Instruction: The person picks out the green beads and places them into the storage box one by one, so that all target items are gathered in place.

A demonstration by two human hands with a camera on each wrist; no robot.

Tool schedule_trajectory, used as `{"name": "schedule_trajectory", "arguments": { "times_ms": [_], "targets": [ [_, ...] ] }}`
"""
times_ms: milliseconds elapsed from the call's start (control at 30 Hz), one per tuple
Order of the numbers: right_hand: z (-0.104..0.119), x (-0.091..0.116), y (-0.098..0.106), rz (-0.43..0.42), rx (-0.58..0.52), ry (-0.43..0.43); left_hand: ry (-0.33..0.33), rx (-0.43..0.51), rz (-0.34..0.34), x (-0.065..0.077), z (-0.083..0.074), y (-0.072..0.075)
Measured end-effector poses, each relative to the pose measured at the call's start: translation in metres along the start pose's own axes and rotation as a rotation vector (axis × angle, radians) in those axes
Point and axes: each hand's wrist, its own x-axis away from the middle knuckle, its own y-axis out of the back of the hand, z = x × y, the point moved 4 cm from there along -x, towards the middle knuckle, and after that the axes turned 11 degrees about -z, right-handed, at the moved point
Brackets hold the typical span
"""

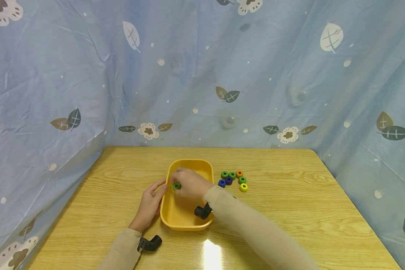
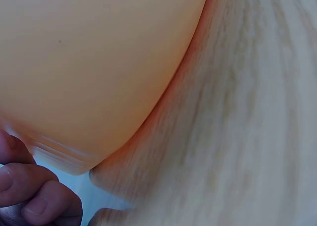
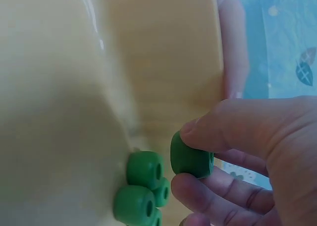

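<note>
My right hand (image 1: 190, 183) is inside the yellow tray (image 1: 187, 227), near its left wall. Between thumb and fingers it pinches a green bead (image 3: 189, 157) with a hole through it. Several more green beads (image 3: 143, 169) lie together on the tray floor, close below the held one in the right wrist view. My left hand (image 1: 150, 204) rests at the outside of the tray's left wall, thumb and forefinger at the rim. Its fingertips (image 2: 42, 203) show at the tray's corner in the left wrist view.
Right of the tray, loose beads lie on the wooden table (image 1: 307, 195): several green, an orange bead (image 1: 239, 174), a yellow bead (image 1: 244, 187), a blue bead (image 1: 222, 183) and a purple bead (image 1: 228, 180). My right forearm crosses the tray's right rim. A patterned curtain (image 1: 195, 75) surrounds the table.
</note>
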Motion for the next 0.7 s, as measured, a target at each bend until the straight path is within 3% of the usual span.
{"name": "schedule_trajectory", "arguments": {
  "times_ms": [700],
  "targets": [
    [-0.004,-0.013,-0.023,0.069,0.058,-0.006,0.020,-0.012,-0.010,-0.002,0.000,0.001]
  ]
}}
